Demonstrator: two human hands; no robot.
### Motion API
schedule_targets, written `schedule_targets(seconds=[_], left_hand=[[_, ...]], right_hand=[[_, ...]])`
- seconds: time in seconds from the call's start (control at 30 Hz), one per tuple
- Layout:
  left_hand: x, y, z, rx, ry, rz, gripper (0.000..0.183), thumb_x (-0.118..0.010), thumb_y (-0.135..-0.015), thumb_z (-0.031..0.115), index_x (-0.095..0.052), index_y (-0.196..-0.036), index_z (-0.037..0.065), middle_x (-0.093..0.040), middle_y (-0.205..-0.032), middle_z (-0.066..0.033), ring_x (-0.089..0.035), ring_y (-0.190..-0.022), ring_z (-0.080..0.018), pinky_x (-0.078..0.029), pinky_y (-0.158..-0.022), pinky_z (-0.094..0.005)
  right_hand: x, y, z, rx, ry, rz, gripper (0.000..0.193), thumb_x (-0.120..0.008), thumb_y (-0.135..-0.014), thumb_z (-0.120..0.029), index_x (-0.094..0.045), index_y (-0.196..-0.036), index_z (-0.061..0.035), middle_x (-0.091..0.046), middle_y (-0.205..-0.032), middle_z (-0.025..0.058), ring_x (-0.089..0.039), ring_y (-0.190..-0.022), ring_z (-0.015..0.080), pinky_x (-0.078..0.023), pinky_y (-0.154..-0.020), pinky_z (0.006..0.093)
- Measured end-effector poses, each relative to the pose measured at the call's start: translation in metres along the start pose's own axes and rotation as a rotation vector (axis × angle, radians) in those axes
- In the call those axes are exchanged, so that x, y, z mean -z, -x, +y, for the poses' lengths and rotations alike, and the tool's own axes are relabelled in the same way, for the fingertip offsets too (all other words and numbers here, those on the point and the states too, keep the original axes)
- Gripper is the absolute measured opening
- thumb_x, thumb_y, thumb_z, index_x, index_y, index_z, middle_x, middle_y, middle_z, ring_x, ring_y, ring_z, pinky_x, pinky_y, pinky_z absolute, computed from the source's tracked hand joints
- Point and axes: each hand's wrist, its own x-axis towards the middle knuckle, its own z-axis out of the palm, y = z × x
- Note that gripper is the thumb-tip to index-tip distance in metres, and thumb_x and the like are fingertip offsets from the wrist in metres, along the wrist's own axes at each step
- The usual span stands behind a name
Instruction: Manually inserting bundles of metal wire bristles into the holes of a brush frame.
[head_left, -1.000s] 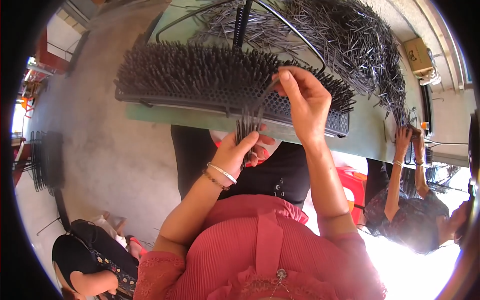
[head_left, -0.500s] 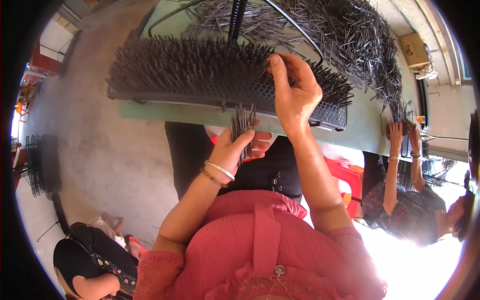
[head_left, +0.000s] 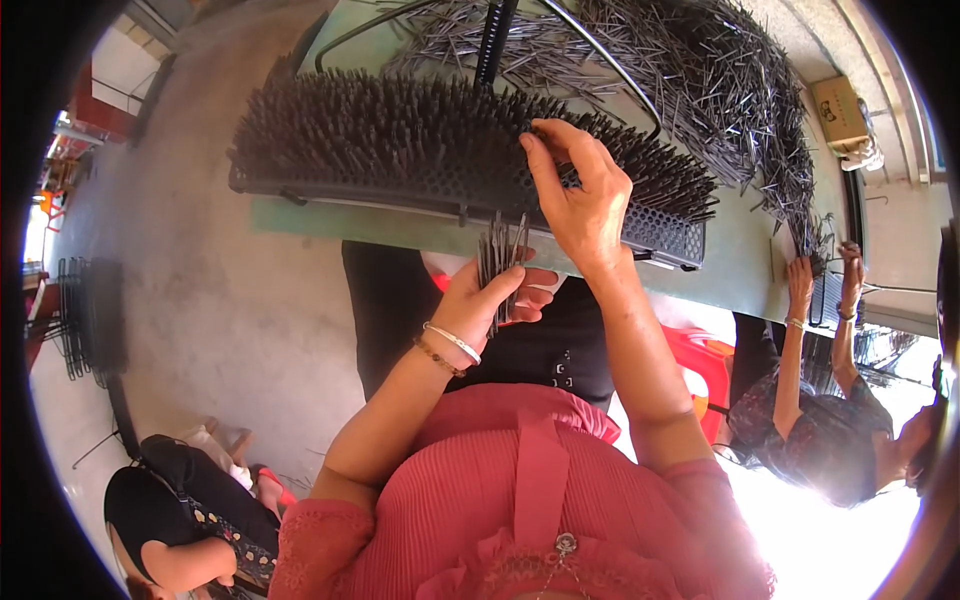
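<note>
A long black rack (head_left: 655,235), perforated with holes, lies across the table in front of me. Thin dark sticks (head_left: 390,125) stand upright in most of it, while a patch of holes along its near side is bare. My left hand (head_left: 482,300) is closed around a bundle of loose dark sticks (head_left: 497,255), just below the rack's near edge. Above the rack, my right hand (head_left: 588,200) makes a pinch, its fingertips among the standing sticks. Whatever is between those fingertips blends with the dark sticks behind.
Behind the rack, a large heap of loose sticks (head_left: 700,95) covers the green table (head_left: 740,205). A black post (head_left: 493,45) and curved rods rise there. At right, a co-worker's hands (head_left: 805,285) work by the heap's end. Another person (head_left: 180,510) is at lower left.
My right hand's fingertips have shifted slightly left and lower over the rack. My left hand still grips its bundle. The co-worker's hands at right have moved apart.
</note>
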Motion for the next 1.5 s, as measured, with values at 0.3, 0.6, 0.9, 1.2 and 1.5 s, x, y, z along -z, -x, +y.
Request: schedule_targets(seconds=[0.3, 0.6, 0.9, 1.2, 1.5], left_hand=[[0.002, 0.0, -0.004, 0.021, -0.002, -0.015, 0.028, -0.049, -0.094, 0.018, -0.048, -0.117, 0.002, -0.064, -0.103, -0.0158, -0.063, -0.085, -0.0192, -0.052, -0.071, -0.0303], [0.005, 0.0, 0.0, 0.019, 0.009, -0.001, 0.028, -0.049, -0.094, 0.018, -0.048, -0.116, 0.001, -0.064, -0.102, -0.0153, -0.063, -0.085, -0.0181, -0.052, -0.07, -0.0302], [0.001, 0.003, 0.003, 0.029, -0.005, -0.007, 0.028, -0.048, -0.094, 0.015, -0.047, -0.116, -0.003, -0.063, -0.104, -0.017, -0.066, -0.088, -0.0224, -0.052, -0.067, -0.0276], [-0.001, 0.003, 0.004, 0.004, -0.004, -0.016, 0.029, -0.05, -0.094, 0.019, -0.05, -0.115, 0.0, -0.064, -0.102, -0.0154, -0.063, -0.084, -0.0182, -0.053, -0.069, -0.0298], [-0.006, 0.001, 0.006, -0.07, -0.039, -0.075, 0.029, -0.05, -0.094, 0.021, -0.051, -0.115, 0.001, -0.063, -0.105, -0.0155, -0.063, -0.089, -0.0191, -0.054, -0.071, -0.0304]], right_hand=[[-0.005, 0.002, 0.0, -0.166, -0.156, -0.012, 0.017, -0.069, -0.078, -0.004, -0.064, -0.094, -0.0017, -0.067, -0.082, 0.0091, -0.062, -0.067, 0.0128, -0.049, -0.064, 0.0247], [-0.002, -0.003, 0.008, 0.127, 0.126, -0.066, 0.012, -0.07, -0.075, -0.007, -0.067, -0.087, -0.0055, -0.066, -0.085, 0.0048, -0.061, -0.074, 0.0186, -0.042, -0.07, 0.0288], [-0.002, -0.004, 0.004, 0.079, 0.096, -0.054, 0.008, -0.069, -0.074, -0.01, -0.068, -0.079, -0.0041, -0.063, -0.088, 0.005, -0.06, -0.077, 0.0224, -0.041, -0.07, 0.0335], [0.004, -0.006, 0.004, 0.061, -0.045, -0.037, 0.01, -0.068, -0.073, -0.007, -0.067, -0.082, -0.0024, -0.063, -0.088, 0.0085, -0.06, -0.073, 0.0254, -0.046, -0.064, 0.0333], [0.043, 0.031, -0.016, -0.634, -0.378, -0.43, 0.026, -0.069, -0.08, -0.015, -0.064, -0.094, 0.0062, -0.066, -0.08, 0.007, -0.058, -0.069, 0.0083, -0.047, -0.06, 0.0245]])
